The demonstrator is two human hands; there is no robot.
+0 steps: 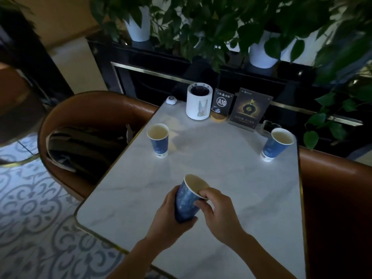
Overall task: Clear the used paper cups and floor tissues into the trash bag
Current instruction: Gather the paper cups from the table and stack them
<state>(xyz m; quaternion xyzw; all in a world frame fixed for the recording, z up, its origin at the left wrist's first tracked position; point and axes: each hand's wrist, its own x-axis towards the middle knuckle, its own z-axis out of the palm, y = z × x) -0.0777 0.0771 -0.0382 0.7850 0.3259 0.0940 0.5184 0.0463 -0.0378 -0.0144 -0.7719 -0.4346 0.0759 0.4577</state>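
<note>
Back edge of the white marble-look table (231, 178) is pretty crowded: a white cylindrical holder with a rabbit print (199, 103), a dark "A10" table-number sign (221, 103), a dark menu card in a clear stand (249, 109) and a small white call button (171, 100), all lined up under the leafy potted plants (211, 27). Two blue paper cups stand upright, one far left (158, 140), one far right (276, 144), well apart. A third blue paper cup (188, 200) is tilted, off the tabletop, near the front edge: left hand (167, 216) wrapped round its body, right hand (218, 208) pinching the rim. Brown leather chairs (90, 111) hug both sides; middle of the table is open.
</note>
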